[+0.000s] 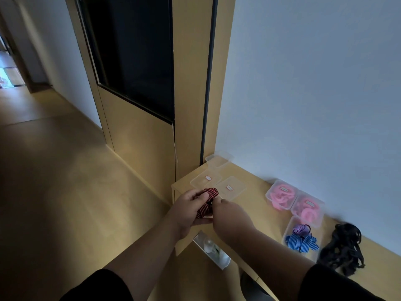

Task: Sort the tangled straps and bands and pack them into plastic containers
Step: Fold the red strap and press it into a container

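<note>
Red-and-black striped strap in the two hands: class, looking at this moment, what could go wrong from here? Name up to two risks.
1. The red-and-black striped strap is held by the left hand and right hand over the table's corner; if it slips, it may fall to the floor.
2. The open container of blue striped and purple bands looks overfull, so a lid may not close.

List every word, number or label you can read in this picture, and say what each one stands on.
No text can be read.
Label on the nearer flat clear lid: too small and blurred.
Label on the farther flat clear lid: too small and blurred.
Label on the farther pink-filled container: blurred.
Label on the nearer pink-filled container: blurred.
The red-and-black striped band held in both hands shows no writing.
</note>
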Tool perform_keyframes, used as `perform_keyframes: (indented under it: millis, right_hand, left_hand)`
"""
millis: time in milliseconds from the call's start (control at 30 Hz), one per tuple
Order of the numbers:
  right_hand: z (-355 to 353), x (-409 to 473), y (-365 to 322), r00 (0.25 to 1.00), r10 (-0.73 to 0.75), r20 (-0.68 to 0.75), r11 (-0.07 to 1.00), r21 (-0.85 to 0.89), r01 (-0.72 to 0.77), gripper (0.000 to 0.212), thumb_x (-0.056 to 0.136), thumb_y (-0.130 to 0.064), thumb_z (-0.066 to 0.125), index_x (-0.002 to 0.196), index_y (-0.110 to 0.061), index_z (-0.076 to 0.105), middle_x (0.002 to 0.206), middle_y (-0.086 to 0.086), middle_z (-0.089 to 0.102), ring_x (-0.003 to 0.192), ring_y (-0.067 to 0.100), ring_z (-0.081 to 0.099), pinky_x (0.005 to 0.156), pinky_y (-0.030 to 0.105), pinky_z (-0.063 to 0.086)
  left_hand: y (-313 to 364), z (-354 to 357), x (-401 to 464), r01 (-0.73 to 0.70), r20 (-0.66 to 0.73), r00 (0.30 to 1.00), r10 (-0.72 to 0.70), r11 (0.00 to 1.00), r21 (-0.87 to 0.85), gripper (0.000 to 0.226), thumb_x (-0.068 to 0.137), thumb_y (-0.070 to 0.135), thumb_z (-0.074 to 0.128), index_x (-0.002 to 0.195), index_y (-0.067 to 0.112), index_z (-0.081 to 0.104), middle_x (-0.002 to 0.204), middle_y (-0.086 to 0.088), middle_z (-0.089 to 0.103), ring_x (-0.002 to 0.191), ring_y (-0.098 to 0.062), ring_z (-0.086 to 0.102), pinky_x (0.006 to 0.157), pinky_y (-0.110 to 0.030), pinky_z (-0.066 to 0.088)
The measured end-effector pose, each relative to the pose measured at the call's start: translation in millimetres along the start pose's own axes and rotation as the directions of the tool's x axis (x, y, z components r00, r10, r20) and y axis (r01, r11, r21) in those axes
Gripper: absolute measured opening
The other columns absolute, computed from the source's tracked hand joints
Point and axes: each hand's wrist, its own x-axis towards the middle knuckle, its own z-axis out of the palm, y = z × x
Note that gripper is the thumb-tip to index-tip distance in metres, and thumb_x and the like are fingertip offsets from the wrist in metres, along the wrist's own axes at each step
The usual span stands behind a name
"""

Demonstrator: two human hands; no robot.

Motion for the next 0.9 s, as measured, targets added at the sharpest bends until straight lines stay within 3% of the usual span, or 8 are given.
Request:
perform_keyframes:
  millis: [100, 200, 267, 333, 467, 567, 767, 900]
  right_hand:
    - [10, 2, 8, 0.998, 0.024, -0.053, 0.997, 0.079, -0.019, 0.019, 0.102, -0.02, 0.042, 0.116, -0.012, 0.051, 0.106, 0.007, 0.064, 0.093, 0.026, 0.064, 0.069, 0.033, 0.044]
    - [19, 1, 24, 0.985, 0.129, -0.115, 0.902, 0.426, -0.069, 0.033, 0.101, -0.04, 0.049, 0.128, -0.021, 0.051, 0.109, -0.001, 0.068, 0.095, 0.016, 0.066, 0.075, 0.03, 0.051]
    - [22, -3, 34, 0.991, 0.134, -0.032, 0.653, 0.755, -0.064, 0.047, 0.097, -0.039, 0.06, 0.14, -0.028, 0.042, 0.12, -0.005, 0.063, 0.1, 0.011, 0.067, 0.082, 0.028, 0.055]
    - [25, -7, 42, 0.994, 0.105, 0.035, 0.339, 0.938, -0.069, 0.045, 0.095, -0.029, 0.068, 0.135, -0.03, 0.047, 0.124, -0.002, 0.061, 0.103, 0.017, 0.07, 0.088, 0.039, 0.06]
    - [28, -19, 52, 0.974, 0.227, 0.016, 0.101, 0.994, -0.04, 0.024, 0.096, -0.018, 0.065, 0.119, -0.019, 0.059, 0.118, 0.008, 0.064, 0.101, 0.026, 0.071, 0.085, 0.053, 0.06]
    - [33, -31, 63, 0.954, 0.301, -0.002, 0.091, 0.995, -0.027, 0.02, 0.096, -0.015, 0.065, 0.115, -0.013, 0.059, 0.114, 0.012, 0.065, 0.1, 0.026, 0.072, 0.086, 0.05, 0.06]
    - [49, -62, 92, 0.912, 0.41, 0.021, 0.127, 0.989, -0.08, 0.031, 0.088, -0.009, 0.075, 0.116, -0.015, 0.063, 0.107, 0.01, 0.073, 0.098, 0.023, 0.073, 0.086, 0.043, 0.061]
    - [63, -85, 121, 0.843, 0.538, 0.028, 0.23, 0.957, -0.178, 0.022, 0.086, -0.021, 0.077, 0.107, -0.023, 0.069, 0.097, 0.002, 0.076, 0.091, 0.017, 0.074, 0.083, 0.043, 0.062]
  left_hand:
    - [-2, 0, 4, 0.03, 0.008, 1.0, -0.03, 0.999, -0.019, 0.026, 0.101, 0.023, 0.056, 0.123, 0.012, 0.064, 0.111, -0.015, 0.072, 0.094, -0.029, 0.074, 0.075, -0.046, 0.061]
    - [-1, -1, 6, 0.104, 0.065, 0.993, -0.099, 0.991, -0.083, 0.029, 0.101, 0.027, 0.055, 0.122, 0.009, 0.065, 0.109, -0.017, 0.073, 0.094, -0.031, 0.073, 0.079, -0.049, 0.061]
    - [-2, 1, 6, 0.133, 0.13, 0.984, -0.119, 0.986, -0.102, 0.031, 0.102, 0.029, 0.053, 0.123, 0.009, 0.064, 0.112, -0.019, 0.072, 0.099, -0.033, 0.072, 0.077, -0.047, 0.062]
    - [-5, 6, 7, 0.14, 0.179, 0.977, -0.119, 0.984, -0.109, 0.033, 0.101, 0.028, 0.053, 0.124, 0.007, 0.063, 0.114, -0.021, 0.071, 0.104, -0.037, 0.07, 0.074, -0.045, 0.062]
    - [-15, 25, 13, 0.169, 0.145, 0.978, -0.153, 0.98, -0.107, 0.041, 0.093, 0.032, 0.063, 0.123, 0.004, 0.06, 0.112, -0.023, 0.071, 0.097, -0.037, 0.071, 0.085, -0.051, 0.06]
    - [-25, 39, 20, 0.189, 0.125, 0.976, -0.178, 0.979, -0.075, 0.039, 0.097, 0.033, 0.06, 0.121, 0.003, 0.059, 0.11, -0.021, 0.072, 0.099, -0.035, 0.072, 0.087, -0.049, 0.059]
    - [-49, 78, 30, 0.257, 0.206, 0.946, -0.252, 0.966, 0.0, 0.043, 0.098, 0.034, 0.059, 0.118, -0.004, 0.059, 0.116, -0.026, 0.067, 0.095, -0.035, 0.073, 0.07, -0.042, 0.062]
    - [-74, 113, 35, 0.283, 0.247, 0.921, -0.301, 0.953, 0.107, 0.038, 0.099, 0.036, 0.057, 0.114, 0.001, 0.059, 0.114, -0.023, 0.067, 0.095, -0.032, 0.073, 0.075, -0.042, 0.063]
